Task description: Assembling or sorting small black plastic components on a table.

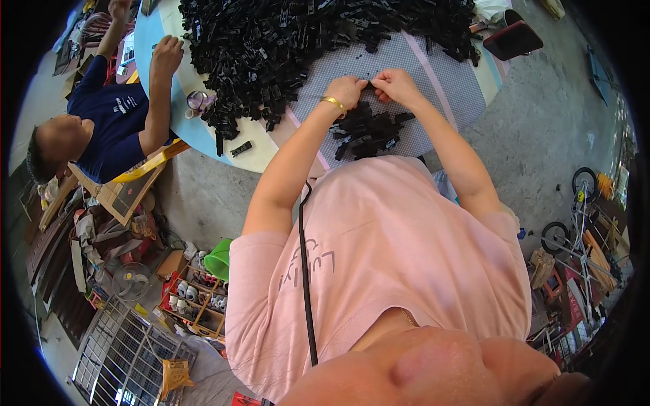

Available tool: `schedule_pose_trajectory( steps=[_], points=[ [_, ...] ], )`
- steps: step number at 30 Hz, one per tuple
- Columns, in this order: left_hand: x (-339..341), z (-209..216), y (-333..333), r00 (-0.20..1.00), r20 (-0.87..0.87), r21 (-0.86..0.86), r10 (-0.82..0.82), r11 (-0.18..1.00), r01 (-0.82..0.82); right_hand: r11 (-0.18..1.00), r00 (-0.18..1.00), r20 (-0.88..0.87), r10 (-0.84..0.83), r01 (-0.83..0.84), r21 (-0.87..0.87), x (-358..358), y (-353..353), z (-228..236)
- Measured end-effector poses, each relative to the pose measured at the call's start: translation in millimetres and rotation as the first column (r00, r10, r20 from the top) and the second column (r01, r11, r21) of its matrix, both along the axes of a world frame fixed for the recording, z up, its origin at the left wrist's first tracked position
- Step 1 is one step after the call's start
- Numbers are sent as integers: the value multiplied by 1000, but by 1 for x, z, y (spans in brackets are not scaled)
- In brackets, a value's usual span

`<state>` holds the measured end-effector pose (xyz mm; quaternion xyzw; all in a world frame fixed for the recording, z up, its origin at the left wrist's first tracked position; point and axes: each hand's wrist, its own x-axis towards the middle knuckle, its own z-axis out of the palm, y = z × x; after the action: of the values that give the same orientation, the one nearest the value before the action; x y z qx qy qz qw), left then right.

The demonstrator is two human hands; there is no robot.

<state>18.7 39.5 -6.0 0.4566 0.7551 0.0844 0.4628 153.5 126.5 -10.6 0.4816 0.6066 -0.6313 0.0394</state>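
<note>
My left hand (347, 92), with a gold bracelet at the wrist, is closed in a pinch above the round table (467, 101). Facing it, my right hand (398, 88) pinches too, the fingertips of both almost meeting. Between them shows a small dark bit of a black plastic piece (368, 85), mostly hidden by the fingers. Just below my hands, close to my body, lies a small pile of black plastic pieces (369, 132). A far larger heap of the same pieces (257, 51) covers the table's far and left parts. One loose piece (241, 148) lies apart near the left edge.
Another person (112, 132) sits at the table's left, arms raised over it. A roll of tape (196, 101) lies near that side. A dark red phone-like slab (513, 40) stands at the right edge. Behind are a green basket (218, 259) and a shoe rack (196, 301).
</note>
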Motion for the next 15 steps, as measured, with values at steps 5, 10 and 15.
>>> schedule_pose_trajectory(
  steps=[5,10,15],
  points=[
    [-1,4,6,996,-69,-6,-62,998,61,988,998,46,29,-36,149,2,-2,7],
    [-7,1,-3,989,131,-100,68,994,-55,966,972,125,200,-217,138,7,24,5],
    [-15,15,-24,996,12,-90,-89,992,90,558,996,-88,22,61,827,0,47,-4]
  ],
)
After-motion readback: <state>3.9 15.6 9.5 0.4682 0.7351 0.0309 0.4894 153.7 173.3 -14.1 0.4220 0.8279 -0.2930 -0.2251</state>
